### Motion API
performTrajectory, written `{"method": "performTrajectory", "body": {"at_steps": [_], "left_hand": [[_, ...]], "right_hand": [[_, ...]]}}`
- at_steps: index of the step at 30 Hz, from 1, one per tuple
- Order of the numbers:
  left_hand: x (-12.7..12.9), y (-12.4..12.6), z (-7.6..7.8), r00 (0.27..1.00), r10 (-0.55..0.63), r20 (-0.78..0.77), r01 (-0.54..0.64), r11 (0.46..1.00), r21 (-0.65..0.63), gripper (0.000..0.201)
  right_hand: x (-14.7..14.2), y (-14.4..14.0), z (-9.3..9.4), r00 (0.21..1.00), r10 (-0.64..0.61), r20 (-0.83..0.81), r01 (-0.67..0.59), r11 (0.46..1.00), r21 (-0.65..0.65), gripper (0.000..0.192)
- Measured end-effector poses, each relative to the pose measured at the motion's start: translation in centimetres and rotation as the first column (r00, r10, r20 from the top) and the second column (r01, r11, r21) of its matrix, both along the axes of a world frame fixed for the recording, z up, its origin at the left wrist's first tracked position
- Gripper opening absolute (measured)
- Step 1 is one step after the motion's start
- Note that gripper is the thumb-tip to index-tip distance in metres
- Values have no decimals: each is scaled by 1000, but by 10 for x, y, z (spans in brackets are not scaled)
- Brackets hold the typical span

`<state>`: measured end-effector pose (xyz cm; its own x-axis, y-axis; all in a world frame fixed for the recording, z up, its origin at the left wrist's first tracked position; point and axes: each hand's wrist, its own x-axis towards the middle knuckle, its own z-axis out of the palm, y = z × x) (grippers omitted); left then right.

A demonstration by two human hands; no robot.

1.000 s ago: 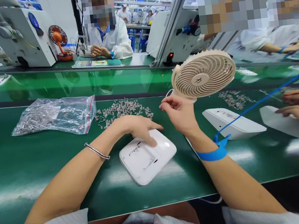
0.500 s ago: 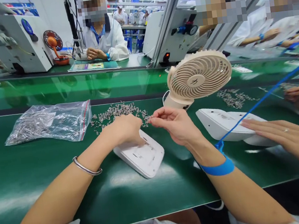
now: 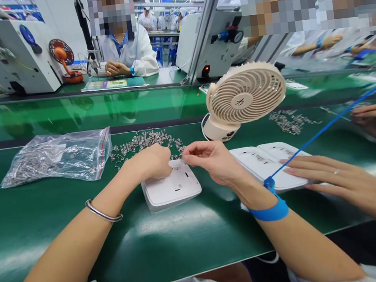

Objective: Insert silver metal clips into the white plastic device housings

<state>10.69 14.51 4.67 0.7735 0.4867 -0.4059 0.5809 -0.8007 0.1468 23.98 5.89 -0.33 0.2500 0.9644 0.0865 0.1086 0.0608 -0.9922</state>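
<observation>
Your left hand (image 3: 156, 159) curls over the white housing (image 3: 180, 189) beneath its fingers, grip hidden | your right hand (image 3: 210, 161) pinches its fingertips closed, contents unclear | done: can't tell | left: metal pieces (image 3: 145, 139) loose beyond your fingers

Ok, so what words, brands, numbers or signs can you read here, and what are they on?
No readable text.
Beige fan: dark hub mark, not readable as letters.
Printed sheet across the line: too small.
Round gauge: too small.
White casing by the left hand: dark marks, no legible lettering.
</observation>
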Motion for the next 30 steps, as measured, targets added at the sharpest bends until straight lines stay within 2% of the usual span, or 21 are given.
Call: {"method": "performTrajectory", "body": {"at_steps": [5,8,11,16,24,27,30], "left_hand": [[0,11,-6,999,-36,8,37,998,-49,31],[-1,17,-12,996,-69,52,73,993,-90,40],[-1,20,-15,994,-78,79,88,988,-130,45],[-1,19,-14,993,-53,103,70,983,-172,44],[1,18,-15,993,-1,116,22,983,-185,40],[3,15,-20,989,27,145,-7,991,-136,37],[5,12,-22,983,23,183,-7,996,-88,32]], "right_hand": [[-1,-1,-9,967,86,239,-91,996,8,5],[-1,0,-14,870,74,487,-141,985,101,9],[0,2,-17,754,46,656,-166,979,122,14],[2,2,-17,695,63,716,-183,979,91,16],[-6,1,-26,641,-57,766,-64,990,128,15],[-7,1,-27,623,-82,778,-42,990,138,14],[-5,-2,-24,642,-70,764,-52,990,134,13]]}}
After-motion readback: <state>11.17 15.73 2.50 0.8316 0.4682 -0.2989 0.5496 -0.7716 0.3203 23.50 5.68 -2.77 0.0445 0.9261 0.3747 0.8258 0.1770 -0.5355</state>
